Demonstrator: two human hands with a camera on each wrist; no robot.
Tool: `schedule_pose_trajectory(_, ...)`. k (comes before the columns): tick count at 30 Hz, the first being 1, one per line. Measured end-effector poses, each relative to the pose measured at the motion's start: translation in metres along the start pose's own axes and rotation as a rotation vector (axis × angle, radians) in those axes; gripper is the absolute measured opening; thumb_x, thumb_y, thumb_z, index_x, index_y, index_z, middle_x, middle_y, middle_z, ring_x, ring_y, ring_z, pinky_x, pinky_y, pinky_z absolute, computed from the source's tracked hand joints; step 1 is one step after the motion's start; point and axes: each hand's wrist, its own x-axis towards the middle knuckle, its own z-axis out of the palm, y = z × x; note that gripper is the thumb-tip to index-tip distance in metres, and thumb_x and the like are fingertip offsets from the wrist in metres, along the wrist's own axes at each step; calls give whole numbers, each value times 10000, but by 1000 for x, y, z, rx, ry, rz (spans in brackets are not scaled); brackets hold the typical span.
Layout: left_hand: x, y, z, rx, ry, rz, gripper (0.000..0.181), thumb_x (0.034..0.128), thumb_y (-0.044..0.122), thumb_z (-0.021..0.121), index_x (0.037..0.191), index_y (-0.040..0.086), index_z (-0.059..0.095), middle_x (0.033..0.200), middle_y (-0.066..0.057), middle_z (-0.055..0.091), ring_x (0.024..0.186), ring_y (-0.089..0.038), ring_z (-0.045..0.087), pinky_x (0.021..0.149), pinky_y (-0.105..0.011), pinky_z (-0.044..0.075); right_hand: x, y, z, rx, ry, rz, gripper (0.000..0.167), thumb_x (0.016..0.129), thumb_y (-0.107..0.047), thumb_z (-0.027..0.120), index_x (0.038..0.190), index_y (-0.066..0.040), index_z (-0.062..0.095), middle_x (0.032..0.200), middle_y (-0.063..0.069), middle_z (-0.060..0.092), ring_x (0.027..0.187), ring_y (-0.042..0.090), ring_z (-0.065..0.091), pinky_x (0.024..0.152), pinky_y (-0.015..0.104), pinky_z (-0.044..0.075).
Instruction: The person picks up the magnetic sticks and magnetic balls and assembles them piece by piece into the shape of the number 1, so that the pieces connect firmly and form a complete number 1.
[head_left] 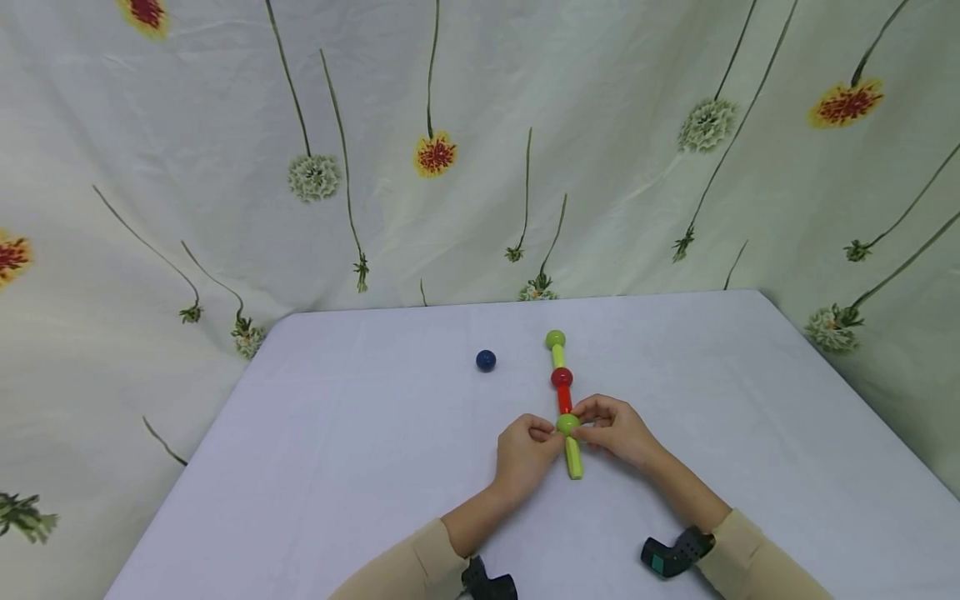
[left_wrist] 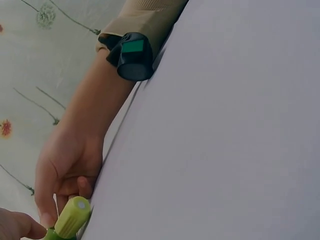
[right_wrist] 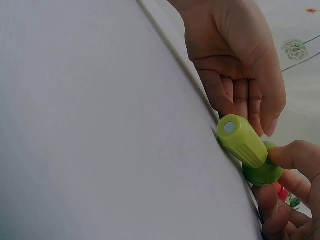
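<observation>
A row of sticks and balls lies on the table: a far green ball [head_left: 555, 339], a pale green stick [head_left: 558, 357], a red ball [head_left: 562, 377], a red stick [head_left: 565, 400], a near green ball [head_left: 568, 425] and a near green stick [head_left: 573, 458]. The near stick has a silver disc on its end in the right wrist view. My right hand [head_left: 617, 427] pinches the near green ball from the right. From the left, my left hand [head_left: 523, 457] holds the same ball with its fingertips; its exact contact is partly hidden.
A dark blue ball [head_left: 486, 360] sits apart, left of the row. White cloth covers the table [head_left: 337, 433]. Behind it hangs a flower-printed curtain [head_left: 480, 75]. Each forearm wears a black wrist camera [head_left: 667, 557].
</observation>
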Motion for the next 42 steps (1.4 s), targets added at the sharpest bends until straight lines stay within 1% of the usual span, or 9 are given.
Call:
schedule_pose_trajectory(2,5,-2,-1,-9,2,-1,163,802,114,736,908,9,670,728,17,635,663,-69,565,584,-206,477,1,-1,0,1,-4,3,246,854,-17,699,1065,76,613,958,126,653,553,139,493,450,215,379)
schedule_pose_trajectory(4,10,-2,-1,-22,-14,5,195,821,128,731,956,-2,678,756,11,647,688,-74,579,608,-205,492,0,-2,0,-1,-3,11,248,857,-25,699,1068,73,613,959,121,653,554,139,495,442,215,371)
schedule_pose_trajectory(9,18,-4,-2,-56,-103,53,239,867,119,723,1054,-26,692,847,-23,685,763,-110,639,673,-213,531,-3,-5,0,14,-2,21,274,854,-69,720,1088,42,630,982,115,657,576,112,508,458,205,378)
schedule_pose_trajectory(13,21,-4,-2,-65,-142,72,254,874,120,730,1075,-30,696,898,-47,703,819,-140,663,711,-218,539,-4,-6,-1,16,-4,13,270,848,-110,727,1072,15,643,983,108,655,595,119,523,465,210,386)
schedule_pose_trajectory(17,22,-3,-2,-65,-146,64,265,875,138,735,1072,-34,695,910,-55,708,843,-152,672,721,-223,542,-4,-4,-2,17,0,8,247,852,-133,725,1052,-7,650,975,84,657,597,129,535,445,218,373)
schedule_pose_trajectory(21,22,-4,-2,-66,-150,53,268,876,153,736,1060,-37,696,922,-65,714,851,-159,679,724,-230,545,-4,-3,-2,21,-9,4,250,855,-119,726,1055,9,645,991,108,655,602,132,540,445,217,369)
schedule_pose_trajectory(31,21,-7,-1,-73,-143,52,244,871,165,739,1019,-26,706,908,-62,713,835,-150,681,714,-227,545,-5,-2,-1,-1,15,64,291,856,-163,737,1095,-22,650,1005,96,662,635,169,575,467,246,424)
schedule_pose_trajectory(37,20,-7,-1,-88,-143,35,240,866,161,743,1014,-24,708,903,-55,711,834,-150,681,719,-230,546,-8,-2,-2,23,46,101,343,865,-147,727,1150,10,621,986,88,660,655,184,575,487,272,457)
schedule_pose_trajectory(42,21,-7,-1,-83,-135,27,235,860,158,749,1007,-20,710,895,-47,712,824,-136,679,715,-229,545,-11,-9,-1,22,55,104,332,880,-114,713,1165,27,615,938,66,653,636,170,554,483,269,458)
